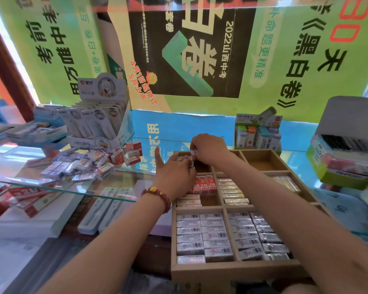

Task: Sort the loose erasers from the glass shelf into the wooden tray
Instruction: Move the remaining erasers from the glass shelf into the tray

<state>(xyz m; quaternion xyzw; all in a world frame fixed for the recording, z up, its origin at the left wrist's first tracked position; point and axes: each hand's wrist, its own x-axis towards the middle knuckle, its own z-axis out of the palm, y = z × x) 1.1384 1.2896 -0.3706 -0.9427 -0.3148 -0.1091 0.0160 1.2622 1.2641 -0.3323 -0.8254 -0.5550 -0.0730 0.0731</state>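
Note:
A wooden tray [225,270] with several compartments stands on the right of the glass shelf [51,183]; its near compartments are packed with wrapped white erasers [202,236], and a middle one holds red 2B erasers [204,184]. Loose erasers [94,164] lie piled on the glass to the left. Both hands are over the far-left compartment. My right hand [208,148] pinches a small wrapped eraser [193,151]. My left hand [174,174], thumb stuck out, has its fingers at a short stack of erasers [192,163] there; its grip is partly hidden.
A white display box of pens [98,117] stands behind the loose pile. A box of correction tapes [257,132] sits behind the tray. Green and pink boxes [340,166] are at the right. Posters cover the back wall. Pen cases lie below the glass.

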